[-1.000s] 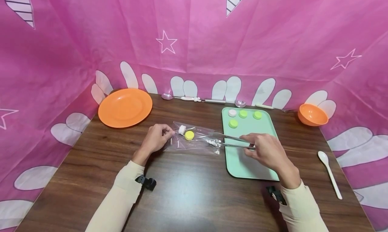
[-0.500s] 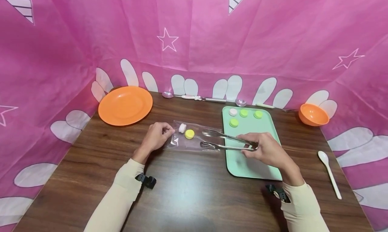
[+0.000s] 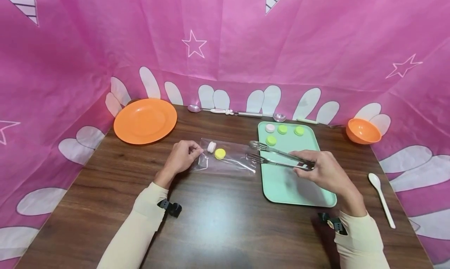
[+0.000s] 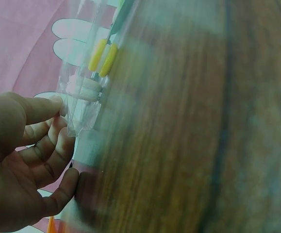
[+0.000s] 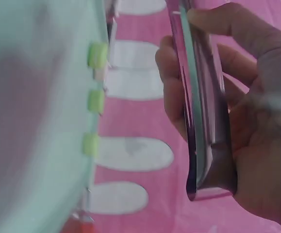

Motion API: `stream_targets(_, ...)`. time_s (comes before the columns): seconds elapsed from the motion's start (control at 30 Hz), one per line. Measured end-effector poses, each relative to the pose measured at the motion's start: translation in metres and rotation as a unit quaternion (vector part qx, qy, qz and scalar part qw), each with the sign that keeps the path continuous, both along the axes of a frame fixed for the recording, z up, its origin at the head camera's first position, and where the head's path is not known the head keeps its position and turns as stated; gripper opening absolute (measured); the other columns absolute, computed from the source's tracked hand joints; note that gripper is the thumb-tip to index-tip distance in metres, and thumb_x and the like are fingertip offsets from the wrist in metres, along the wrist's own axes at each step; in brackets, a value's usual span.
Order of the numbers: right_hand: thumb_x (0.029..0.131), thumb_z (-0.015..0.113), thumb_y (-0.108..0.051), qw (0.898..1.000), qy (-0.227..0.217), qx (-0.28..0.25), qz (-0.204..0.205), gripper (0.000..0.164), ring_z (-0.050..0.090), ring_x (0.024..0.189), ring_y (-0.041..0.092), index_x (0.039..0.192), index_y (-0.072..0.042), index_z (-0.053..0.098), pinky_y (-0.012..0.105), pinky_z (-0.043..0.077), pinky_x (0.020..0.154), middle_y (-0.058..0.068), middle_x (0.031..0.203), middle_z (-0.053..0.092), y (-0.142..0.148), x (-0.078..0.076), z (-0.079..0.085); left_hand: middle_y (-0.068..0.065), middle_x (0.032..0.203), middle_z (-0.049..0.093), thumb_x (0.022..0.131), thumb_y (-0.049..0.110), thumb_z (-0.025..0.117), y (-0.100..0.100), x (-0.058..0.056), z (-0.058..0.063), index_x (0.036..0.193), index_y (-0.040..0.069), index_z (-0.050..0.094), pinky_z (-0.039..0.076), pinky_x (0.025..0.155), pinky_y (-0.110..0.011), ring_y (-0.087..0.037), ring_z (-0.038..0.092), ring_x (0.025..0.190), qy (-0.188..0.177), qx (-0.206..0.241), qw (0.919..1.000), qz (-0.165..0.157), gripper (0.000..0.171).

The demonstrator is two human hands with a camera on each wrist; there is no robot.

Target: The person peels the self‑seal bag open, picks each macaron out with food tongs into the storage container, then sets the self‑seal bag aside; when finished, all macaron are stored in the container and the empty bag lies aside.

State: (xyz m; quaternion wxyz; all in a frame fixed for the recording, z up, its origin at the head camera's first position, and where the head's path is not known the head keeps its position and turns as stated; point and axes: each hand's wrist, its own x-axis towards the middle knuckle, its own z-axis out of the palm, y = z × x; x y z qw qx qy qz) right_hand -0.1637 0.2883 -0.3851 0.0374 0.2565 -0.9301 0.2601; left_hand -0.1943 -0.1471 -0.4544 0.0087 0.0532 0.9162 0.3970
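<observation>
Head view: the tongs have shifted right, farther from the yellow disc.

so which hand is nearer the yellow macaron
Left. The left hand is just left of the yellow macaron, pinching the bag; the right hand, holding tongs, is farther from it, off to the right past the bag.

There are 6 macarons, 1 bag, 1 pair of tongs, 1 tray, 1 plate, 1 bowl.

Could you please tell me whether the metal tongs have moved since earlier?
Yes; in the head view, the metal tongs moved right relative to the green tray.
</observation>
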Motion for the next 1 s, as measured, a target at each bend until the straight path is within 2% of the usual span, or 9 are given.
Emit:
stream_targets(0.1,0.079,0.091,-0.005,0.998,0.031,0.044,-0.032,0.044,0.060,0.071,0.003,0.120,-0.014,0.082,0.024,0.044,0.059,-0.002,0.087,0.078,0.004,0.004,0.006,-0.008,0.087,0.075,0.102,0.018,0.075,0.000,0.000,0.000,0.097,0.006,0.080,0.047,0.075,-0.032,-0.020,0.062,0.080,0.001,0.001,1.0000,0.000,0.014)
stream_targets(0.17,0.079,0.091,-0.007,0.996,0.040,0.072,-0.045,0.043,0.063,0.071,0.006,0.120,-0.015,0.082,0.029,0.043,0.058,-0.002,0.087,0.079,0.002,0.006,0.009,-0.008,0.086,0.075,0.102,0.018,0.075,0.001,0.000,0.000,0.097,0.006,0.080,0.047,0.075,-0.031,-0.020,0.062,0.080,0.002,0.002,1.0000,0.001,0.014)
stream_targets(0.27,0.079,0.089,-0.010,0.992,0.055,0.102,-0.047,0.041,0.068,0.072,0.013,0.120,-0.017,0.082,0.034,0.044,0.057,0.004,0.096,0.081,-0.003,0.009,0.011,-0.008,0.085,0.074,0.102,0.018,0.074,0.000,0.000,0.000,0.097,0.006,0.080,0.047,0.074,-0.031,-0.019,0.062,0.079,0.001,0.003,1.0000,0.002,0.014)
stream_targets(0.4,0.080,0.088,-0.012,0.988,0.087,0.117,-0.041,0.042,0.069,0.071,0.018,0.121,-0.016,0.082,0.034,0.043,0.054,0.011,0.112,0.082,-0.010,0.013,0.016,-0.008,0.086,0.075,0.102,0.017,0.074,0.000,0.001,0.001,0.097,0.006,0.080,0.047,0.074,-0.031,-0.019,0.062,0.079,-0.005,0.004,1.0000,0.002,0.013)
stream_targets(0.53,0.076,0.090,-0.010,0.982,0.133,0.120,-0.055,0.046,0.067,0.066,0.021,0.120,-0.017,0.082,0.033,0.039,0.050,0.009,0.109,0.083,-0.009,0.023,0.025,-0.008,0.086,0.074,0.102,0.018,0.075,0.001,-0.002,0.001,0.098,0.006,0.080,0.047,0.076,-0.031,-0.020,0.061,0.080,-0.005,0.001,1.0000,-0.002,0.014)
stream_targets(0.6,0.075,0.091,-0.010,0.981,0.142,0.122,-0.059,0.047,0.067,0.065,0.022,0.120,-0.018,0.082,0.033,0.039,0.049,0.008,0.108,0.083,-0.007,0.027,0.029,-0.008,0.087,0.073,0.102,0.019,0.075,0.001,-0.003,0.002,0.098,0.006,0.080,0.048,0.077,-0.031,-0.020,0.061,0.081,-0.002,-0.001,1.0000,-0.003,0.015)
stream_targets(0.8,0.076,0.090,-0.012,0.982,0.113,0.142,-0.042,0.045,0.066,0.067,0.020,0.120,-0.019,0.082,0.034,0.040,0.050,0.008,0.114,0.082,-0.012,0.025,0.025,-0.008,0.087,0.073,0.102,0.019,0.076,0.001,-0.003,0.003,0.099,0.006,0.080,0.048,0.078,-0.032,-0.021,0.061,0.082,0.000,-0.005,1.0000,0.000,0.015)
stream_targets(1.0,0.081,0.086,-0.012,0.984,0.063,0.162,-0.032,0.039,0.062,0.070,0.018,0.119,-0.017,0.083,0.034,0.041,0.054,0.009,0.116,0.082,-0.022,0.015,0.011,-0.008,0.087,0.075,0.102,0.020,0.075,0.001,-0.001,0.001,0.099,0.006,0.081,0.048,0.077,-0.032,-0.020,0.063,0.081,-0.009,-0.003,1.0000,0.002,0.015)
